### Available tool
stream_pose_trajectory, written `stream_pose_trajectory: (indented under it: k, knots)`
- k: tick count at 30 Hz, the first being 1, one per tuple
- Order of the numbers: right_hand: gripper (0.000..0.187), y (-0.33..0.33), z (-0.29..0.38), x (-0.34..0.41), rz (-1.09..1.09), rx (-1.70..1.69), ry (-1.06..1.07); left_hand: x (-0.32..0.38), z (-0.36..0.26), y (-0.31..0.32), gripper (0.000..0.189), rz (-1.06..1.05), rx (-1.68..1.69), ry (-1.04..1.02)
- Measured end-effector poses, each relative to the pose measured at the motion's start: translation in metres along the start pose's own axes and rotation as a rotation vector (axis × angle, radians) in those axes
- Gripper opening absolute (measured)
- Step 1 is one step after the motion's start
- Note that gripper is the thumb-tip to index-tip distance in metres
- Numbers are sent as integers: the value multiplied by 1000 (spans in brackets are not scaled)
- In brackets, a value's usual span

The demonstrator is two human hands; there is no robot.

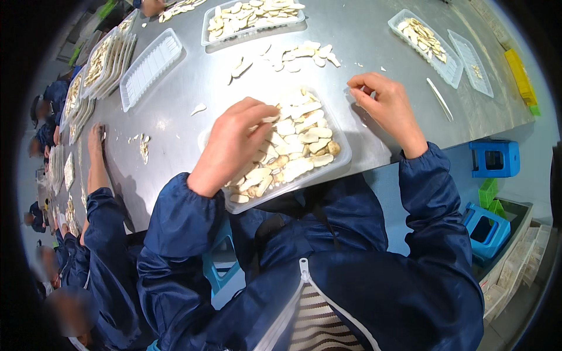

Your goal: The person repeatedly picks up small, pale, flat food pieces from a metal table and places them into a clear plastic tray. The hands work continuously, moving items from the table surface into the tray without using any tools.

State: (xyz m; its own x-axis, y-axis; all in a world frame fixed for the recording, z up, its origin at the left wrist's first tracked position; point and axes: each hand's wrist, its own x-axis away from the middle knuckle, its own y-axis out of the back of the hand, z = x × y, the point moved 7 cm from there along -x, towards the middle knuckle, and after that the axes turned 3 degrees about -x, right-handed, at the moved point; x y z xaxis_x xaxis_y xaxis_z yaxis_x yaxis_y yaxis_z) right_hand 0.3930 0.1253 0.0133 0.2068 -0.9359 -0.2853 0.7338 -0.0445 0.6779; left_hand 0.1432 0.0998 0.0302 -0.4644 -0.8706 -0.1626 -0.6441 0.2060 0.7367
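Pale dried slices (285,127), some with brown edges, fill a clear plastic tray (344,160) at the table's near edge. Over the tray's left part is my left hand (241,138), with a pale slice pinched between thumb and fingertips. To the right of the tray, just above the steel table, my right hand (380,98) has its thumb and forefinger curled close together; whether something small is between them cannot be made out. Beyond the tray lie loose slices (303,55) on the metal. White tweezers (440,100) rest to the right of my right hand.
A large tray of slices (252,19) stands at the back, an empty clear tray (151,68) at left, stacked filled trays (99,66) beyond it. At right are a smaller tray of slices (423,41) and a yellow object (521,77). A co-worker's arm (96,153) reaches in from the left.
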Motion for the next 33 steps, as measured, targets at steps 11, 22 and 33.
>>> stream_pose_trajectory:
  k: [11, 22, 33]
  knots:
    - [20, -33, -48, -77, 31, 229, -70, -46, 106, 52, 24, -217, -352, 252]
    - [12, -23, 4, -18, 112, -148, -143, -55, 125, 40, 19, -184, -373, 233]
    - [8, -84, 99, 27, 498, -186, 252, 43, 82, 55, 18, -174, 15, 391]
